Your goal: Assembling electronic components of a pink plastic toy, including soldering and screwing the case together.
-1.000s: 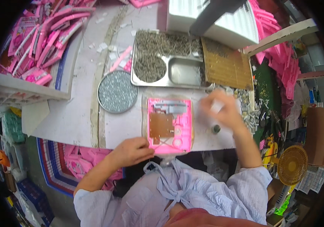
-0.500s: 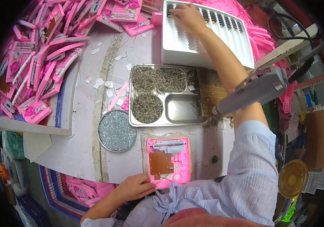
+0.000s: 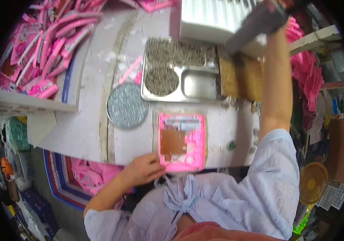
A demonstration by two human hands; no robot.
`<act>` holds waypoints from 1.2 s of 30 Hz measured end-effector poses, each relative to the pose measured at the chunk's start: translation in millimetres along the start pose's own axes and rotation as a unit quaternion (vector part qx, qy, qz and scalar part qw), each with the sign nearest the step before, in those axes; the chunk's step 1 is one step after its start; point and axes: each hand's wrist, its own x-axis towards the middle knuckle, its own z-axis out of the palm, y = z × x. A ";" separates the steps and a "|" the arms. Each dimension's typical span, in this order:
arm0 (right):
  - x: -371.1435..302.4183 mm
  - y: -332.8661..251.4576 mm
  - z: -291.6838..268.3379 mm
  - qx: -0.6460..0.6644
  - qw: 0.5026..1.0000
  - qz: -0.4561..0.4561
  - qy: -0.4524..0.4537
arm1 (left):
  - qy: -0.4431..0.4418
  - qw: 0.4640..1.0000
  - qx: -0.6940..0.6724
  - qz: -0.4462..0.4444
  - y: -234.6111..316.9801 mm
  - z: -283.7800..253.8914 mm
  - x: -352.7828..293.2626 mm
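Long white tabletop (image 3: 83,124) — stock at the back, work at the front edge.
White ridged foam tray (image 3: 198,32), rear; compartmented stainless-steel tray (image 3: 198,84), part-filled with small metal pieces, ahead of it, presumably for easy reach; open pink plastic casing (image 3: 196,160), flat before the person, brown rectangular board (image 3: 172,142) facing up, likely for access; round metal dish (image 3: 128,128) of silvery pieces, to its upper left. Left hand (image 3: 144,168): fingers closed on the casing's lower left corner — apparently steadying it. Right hand: hidden behind the dark grey cylindrical tool (image 3: 256,26); grip cannot be told.
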 end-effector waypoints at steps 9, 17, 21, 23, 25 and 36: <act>-418.2 -187.2 168.1 -0.264 0.894 0.163 -0.324 | 0.018 0.999 -0.019 -0.027 5.9 3.1 1.4; -440.6 -170.0 179.1 -0.345 0.845 0.021 -0.408 | 0.042 0.999 -0.015 -0.030 4.7 6.6 0.2; -445.4 -171.8 180.3 -0.348 0.843 0.010 -0.409 | 0.048 0.999 -0.004 -0.025 5.4 7.0 -0.3; -448.8 -170.7 178.7 -0.354 0.842 0.005 -0.407 | 0.043 0.999 -0.003 -0.028 2.2 9.8 -0.7; -448.7 -172.0 180.2 -0.362 0.839 0.007 -0.407 | 0.024 0.999 0.008 -0.026 2.2 6.3 1.8; -382.3 -165.4 58.6 -0.582 0.777 0.124 -0.205 | -0.031 0.998 0.048 -0.037 14.6 -3.6 11.9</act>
